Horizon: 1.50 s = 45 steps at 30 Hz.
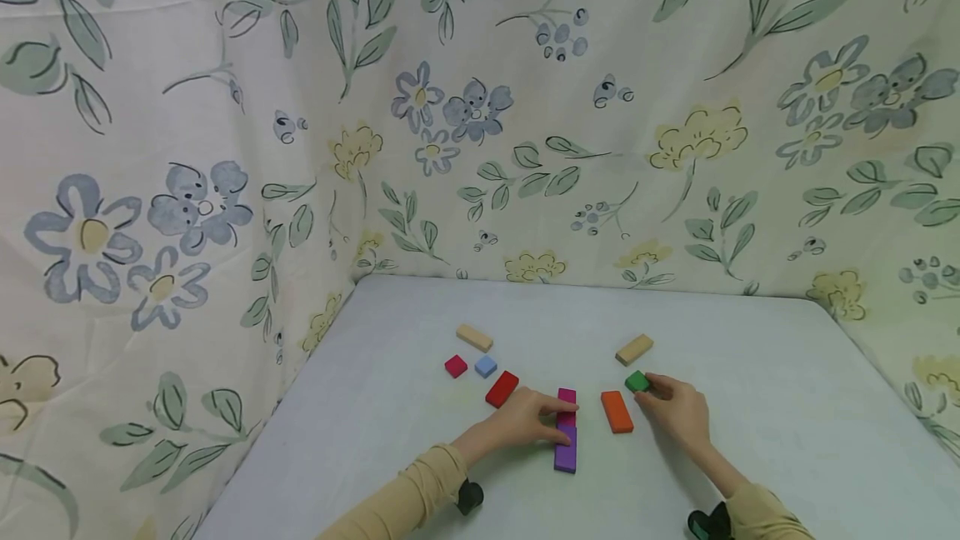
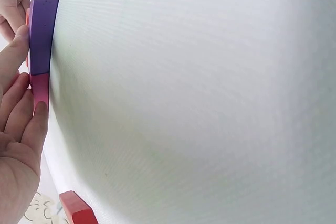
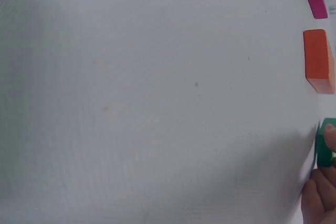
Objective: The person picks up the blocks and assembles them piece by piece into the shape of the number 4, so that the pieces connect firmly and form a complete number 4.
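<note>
On the table my left hand (image 1: 525, 417) reaches over a magenta block (image 1: 567, 396) and a purple block (image 1: 566, 458) that stand end to end in a line. Its fingers (image 2: 37, 124) are around the magenta block, while the thumb lies against the purple one. To the right, my right hand (image 1: 681, 411) pinches a small green block (image 1: 637, 382) between thumb and fingers. In the right wrist view, only part of this hand and of the green block shows, at the right edge. An orange block (image 1: 617, 412) lies between the hands.
Left of the left hand lies a red block (image 1: 502, 388). Farther back are a small crimson block (image 1: 456, 366), a small blue block (image 1: 486, 366) and a plain wooden block (image 1: 475, 337). Another wooden block (image 1: 634, 349) lies behind the green one. Floral cloth (image 1: 480, 190) hangs behind the table.
</note>
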### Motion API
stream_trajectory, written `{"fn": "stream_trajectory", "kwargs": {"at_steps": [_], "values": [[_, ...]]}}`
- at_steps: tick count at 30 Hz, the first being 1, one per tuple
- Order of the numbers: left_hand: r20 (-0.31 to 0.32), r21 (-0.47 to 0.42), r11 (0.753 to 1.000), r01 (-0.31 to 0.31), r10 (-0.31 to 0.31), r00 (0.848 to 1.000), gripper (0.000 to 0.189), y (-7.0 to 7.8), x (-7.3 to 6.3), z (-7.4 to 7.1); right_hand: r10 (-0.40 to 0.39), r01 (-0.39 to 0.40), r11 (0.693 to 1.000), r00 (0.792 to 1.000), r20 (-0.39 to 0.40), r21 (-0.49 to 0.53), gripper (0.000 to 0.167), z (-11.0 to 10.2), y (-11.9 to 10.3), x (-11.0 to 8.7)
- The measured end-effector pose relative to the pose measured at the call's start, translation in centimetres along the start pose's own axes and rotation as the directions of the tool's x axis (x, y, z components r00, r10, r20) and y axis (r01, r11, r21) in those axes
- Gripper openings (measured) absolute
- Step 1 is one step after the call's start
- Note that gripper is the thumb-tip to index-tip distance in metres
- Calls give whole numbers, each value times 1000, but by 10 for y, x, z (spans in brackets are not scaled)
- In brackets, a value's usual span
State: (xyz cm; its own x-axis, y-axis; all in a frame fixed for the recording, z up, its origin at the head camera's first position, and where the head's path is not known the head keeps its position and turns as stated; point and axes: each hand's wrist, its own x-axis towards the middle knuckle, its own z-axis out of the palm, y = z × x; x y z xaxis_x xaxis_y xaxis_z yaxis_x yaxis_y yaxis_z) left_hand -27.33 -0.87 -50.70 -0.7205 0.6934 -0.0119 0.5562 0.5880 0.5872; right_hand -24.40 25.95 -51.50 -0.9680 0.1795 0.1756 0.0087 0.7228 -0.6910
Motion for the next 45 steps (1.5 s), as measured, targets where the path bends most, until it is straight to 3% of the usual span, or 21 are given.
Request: {"fn": "stream_trajectory", "kwargs": {"at_steps": [20,45], "values": [[-4,-3,1000,-10,10,1000,51,-2,1,1,40,-41,999,998,54,16,45,-4,4,4],[-6,26,1000,-7,7,1000,51,1,-2,-2,-15,14,1000,998,55,23,44,-20,-15,13]]}}
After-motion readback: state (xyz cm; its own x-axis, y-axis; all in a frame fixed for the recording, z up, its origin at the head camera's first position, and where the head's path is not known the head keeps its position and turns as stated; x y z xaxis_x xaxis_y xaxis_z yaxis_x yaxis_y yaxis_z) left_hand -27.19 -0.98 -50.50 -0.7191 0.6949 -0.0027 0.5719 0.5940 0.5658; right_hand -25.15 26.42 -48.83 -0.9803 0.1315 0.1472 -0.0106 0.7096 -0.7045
